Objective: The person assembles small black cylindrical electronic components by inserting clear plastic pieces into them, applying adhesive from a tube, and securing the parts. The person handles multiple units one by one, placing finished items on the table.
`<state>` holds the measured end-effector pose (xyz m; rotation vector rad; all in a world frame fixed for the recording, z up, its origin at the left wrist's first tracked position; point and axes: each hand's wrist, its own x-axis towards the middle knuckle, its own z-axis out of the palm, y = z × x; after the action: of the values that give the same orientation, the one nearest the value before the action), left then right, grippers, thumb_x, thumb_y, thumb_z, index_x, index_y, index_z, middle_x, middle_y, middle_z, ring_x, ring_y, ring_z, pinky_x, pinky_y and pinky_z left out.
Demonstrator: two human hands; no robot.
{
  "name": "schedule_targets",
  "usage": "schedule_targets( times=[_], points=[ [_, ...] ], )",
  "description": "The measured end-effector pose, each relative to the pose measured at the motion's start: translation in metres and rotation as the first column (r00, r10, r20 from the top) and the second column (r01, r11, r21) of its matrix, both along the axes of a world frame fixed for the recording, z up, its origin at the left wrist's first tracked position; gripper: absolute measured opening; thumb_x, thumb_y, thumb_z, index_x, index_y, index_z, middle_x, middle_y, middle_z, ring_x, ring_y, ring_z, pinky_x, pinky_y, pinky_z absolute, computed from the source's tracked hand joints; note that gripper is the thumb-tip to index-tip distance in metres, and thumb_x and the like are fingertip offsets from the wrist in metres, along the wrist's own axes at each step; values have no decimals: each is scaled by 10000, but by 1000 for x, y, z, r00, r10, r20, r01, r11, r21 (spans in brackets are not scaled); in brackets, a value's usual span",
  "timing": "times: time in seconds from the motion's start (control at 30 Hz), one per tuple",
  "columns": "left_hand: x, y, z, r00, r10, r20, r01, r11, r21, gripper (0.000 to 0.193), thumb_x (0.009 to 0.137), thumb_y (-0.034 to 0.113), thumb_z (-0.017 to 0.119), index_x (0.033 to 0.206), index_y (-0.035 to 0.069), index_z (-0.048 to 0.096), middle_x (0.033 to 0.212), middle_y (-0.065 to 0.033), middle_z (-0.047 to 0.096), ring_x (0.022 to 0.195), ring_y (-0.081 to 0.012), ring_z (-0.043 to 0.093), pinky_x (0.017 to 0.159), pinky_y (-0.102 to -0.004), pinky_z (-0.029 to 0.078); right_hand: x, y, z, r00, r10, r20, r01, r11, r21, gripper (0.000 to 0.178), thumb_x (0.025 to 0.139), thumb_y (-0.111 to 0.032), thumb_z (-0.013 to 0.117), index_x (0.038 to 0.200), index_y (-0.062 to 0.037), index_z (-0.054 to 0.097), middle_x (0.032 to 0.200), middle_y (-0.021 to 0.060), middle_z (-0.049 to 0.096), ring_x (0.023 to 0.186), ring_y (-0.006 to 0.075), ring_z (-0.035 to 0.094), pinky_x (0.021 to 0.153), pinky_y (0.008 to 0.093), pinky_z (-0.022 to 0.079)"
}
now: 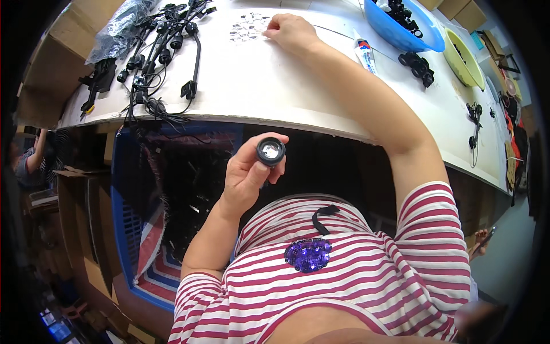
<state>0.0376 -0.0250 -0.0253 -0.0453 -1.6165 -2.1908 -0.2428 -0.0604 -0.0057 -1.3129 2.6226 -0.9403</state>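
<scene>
My left hand [243, 178] is wrapped round a small black lamp head [263, 159], held in front of my body below the table edge. Its round open end faces up and shows a shiny, silvery inside. My right hand [293, 33] reaches far across the white table [258, 86]. Its thumb and fingers are pinched together at the right side of a patch of small clear discs [245, 28], which look like lenses. Whether a disc sits between those fingertips is too small to tell.
Black cabled lamp parts [166, 54] and a plastic bag [119, 31] lie at the left. To the right are a glue tube [365, 53], black rings [417, 67], a blue basin [395, 28] and a yellow-green basin [471, 63]. A blue crate [127, 212] stands below the table.
</scene>
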Motion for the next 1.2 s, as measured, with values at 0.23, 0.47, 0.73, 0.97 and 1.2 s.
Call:
schedule_targets(
  times=[0.23,0.47,0.73,0.97,1.2],
  points=[
    [-9,-2,-8,998,54,8,-55,998,20,621,836,470,530,1179,-41,447,647,-22,467,558,-74,401,502,-197,306,31,91,21,890,171,421,-228,970,88,241,764,-262,654,829,-30,655,716,43,625,656,118,563,609,260,444],
    [-29,10,-22,1000,11,-1,-11,999,53,429,886,332,522,1110,-34,531,669,12,488,569,-41,375,511,-168,304,52,129,13,987,157,-14,-156,984,81,296,739,-306,682,931,-82,659,830,35,596,731,153,554,649,266,443],
    [-37,15,-23,995,31,96,-33,999,18,575,817,469,566,1112,-23,534,617,22,440,550,-56,358,496,-195,271,58,133,20,935,295,198,-278,954,-109,226,746,-236,683,902,-72,683,728,-7,593,639,56,449,546,204,335],
    [-39,20,-23,991,-14,131,13,1000,8,227,832,174,601,995,19,627,670,49,479,575,-36,372,515,-171,298,87,176,46,795,541,273,-481,838,-260,210,760,-171,687,946,-72,683,796,-1,617,643,51,462,527,192,307],
    [-42,38,-24,982,-68,175,73,997,-24,236,806,126,633,1012,16,610,736,39,538,637,-34,437,576,-169,377,96,207,56,802,535,267,-489,844,-223,205,777,-79,646,979,-56,668,821,51,637,744,116,600,651,230,480]
  ],
)
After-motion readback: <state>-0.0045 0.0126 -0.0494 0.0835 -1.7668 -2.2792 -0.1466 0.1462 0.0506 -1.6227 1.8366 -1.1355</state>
